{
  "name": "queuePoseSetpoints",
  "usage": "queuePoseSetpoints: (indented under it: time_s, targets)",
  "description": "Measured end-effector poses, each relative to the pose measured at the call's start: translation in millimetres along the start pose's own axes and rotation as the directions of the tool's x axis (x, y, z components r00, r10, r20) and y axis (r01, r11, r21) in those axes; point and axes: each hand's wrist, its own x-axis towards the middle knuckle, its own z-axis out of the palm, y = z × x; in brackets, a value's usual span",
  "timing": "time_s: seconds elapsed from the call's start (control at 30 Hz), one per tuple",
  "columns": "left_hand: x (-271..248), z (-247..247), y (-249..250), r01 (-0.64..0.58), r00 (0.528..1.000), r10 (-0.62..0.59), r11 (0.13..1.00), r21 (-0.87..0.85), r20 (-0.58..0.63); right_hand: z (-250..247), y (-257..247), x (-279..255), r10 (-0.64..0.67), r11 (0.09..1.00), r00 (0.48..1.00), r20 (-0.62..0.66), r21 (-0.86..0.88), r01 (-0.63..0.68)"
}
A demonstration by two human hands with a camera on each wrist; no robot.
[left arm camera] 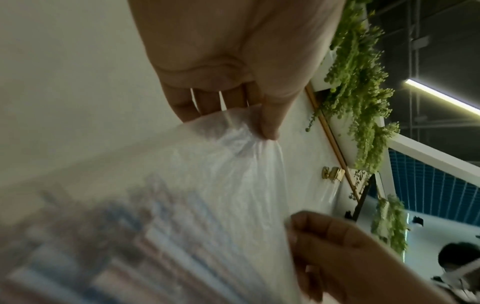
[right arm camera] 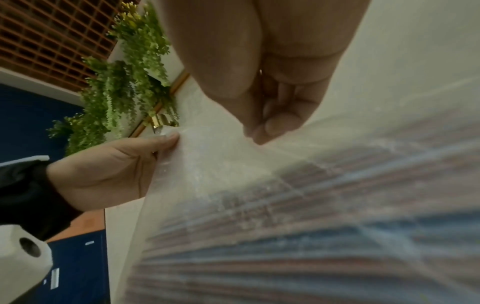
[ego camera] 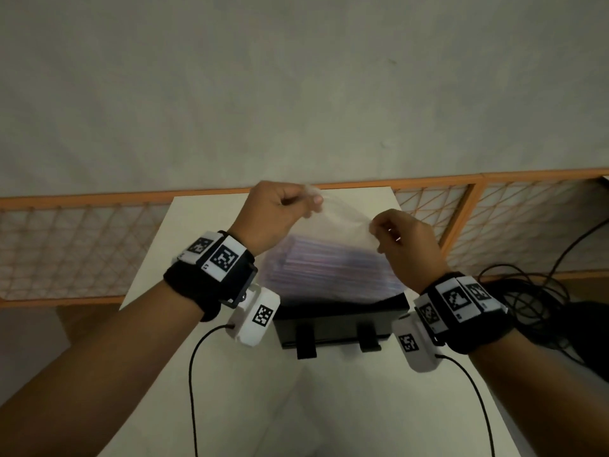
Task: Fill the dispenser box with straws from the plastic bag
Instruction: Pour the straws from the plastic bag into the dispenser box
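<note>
Fingers of both hands pinch the plastic bag mouth above the dispenser box; pull evenly apart, keeping the straws level.

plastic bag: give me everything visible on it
The plastic bag is thin, clear, slightly frosted film, crinkled where it is gripped. It is held up over the black dispenser box, its lower end at the box's open top. The left hand pinches one upper corner, the right hand the other, so the top edge stretches between them. Inside lies a stack of straws in blurred red, blue and white stripes, filling the lower part. Whether the mouth is open cannot be told.
</note>
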Motion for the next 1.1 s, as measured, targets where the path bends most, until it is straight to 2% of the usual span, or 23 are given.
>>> queuePoseSetpoints:
  time_s: [0.07,0.13,0.2,0.3,0.33,0.37,0.43,0.47,0.53,0.63,0.77,0.83,0.93,1.03,1.1]
  targets:
    - [2,0,2,-0.014,1.0,0.015,1.0,0.006,-0.004,1,6,-1,0.043,0.992,0.991,0.124,-0.119,-0.028]
    - [4,4,1,-0.015,0.999,0.014,1.0,0.024,0.033,3,15,-3,0.199,0.941,0.938,0.283,-0.322,-0.103]
    - [4,10,-7,-0.006,0.997,0.0,0.997,0.071,0.083,7,22,-5,0.288,0.884,0.88,0.379,-0.458,-0.092]
    - [-4,20,-26,0.043,0.983,-0.066,0.989,0.141,0.169,21,29,-20,0.335,0.872,0.794,0.507,-0.487,-0.057]
    - [-6,22,-30,0.058,0.982,-0.08,0.99,0.132,0.169,22,31,-23,0.337,0.876,0.788,0.515,-0.478,-0.063]
    - [-8,23,-32,0.07,0.984,-0.086,0.992,0.107,0.155,20,34,-24,0.325,0.884,0.815,0.48,-0.461,-0.081]
    - [-5,18,-30,0.069,0.992,-0.074,0.996,0.049,0.1,10,39,-21,0.267,0.91,0.912,0.311,-0.393,-0.133]
    - [-3,14,-28,0.065,0.994,-0.067,0.997,0.034,0.082,6,41,-18,0.249,0.918,0.933,0.259,-0.37,-0.142]
    - [2,8,-24,0.065,0.994,-0.068,0.997,0.038,0.08,1,42,-18,0.257,0.912,0.927,0.274,-0.386,-0.139]
    - [5,3,-26,0.055,0.996,-0.06,0.996,0.072,0.069,-5,46,-19,0.173,0.938,0.966,0.193,-0.332,-0.102]
    - [-10,-12,-47,0.136,0.987,-0.142,0.987,-0.088,-0.068,-18,55,-23,0.149,0.951,0.978,0.148,-0.292,-0.101]
    - [-25,-16,-68,0.224,0.963,-0.239,0.966,-0.13,-0.122,-21,57,-25,0.14,0.946,0.98,0.143,-0.313,-0.09]
    - [-54,-8,-106,0.393,0.905,-0.41,0.909,-0.139,-0.117,-23,60,-28,0.013,0.964,0.999,0.041,-0.266,-0.002]
    - [-73,8,-119,0.54,0.824,-0.565,0.802,-0.254,-0.032,-18,60,-28,0.027,0.961,0.989,0.147,-0.276,0.015]
    - [-74,15,-117,0.554,0.808,-0.589,0.772,-0.312,-0.02,-17,59,-24,0.032,0.97,0.993,0.113,-0.242,-0.003]
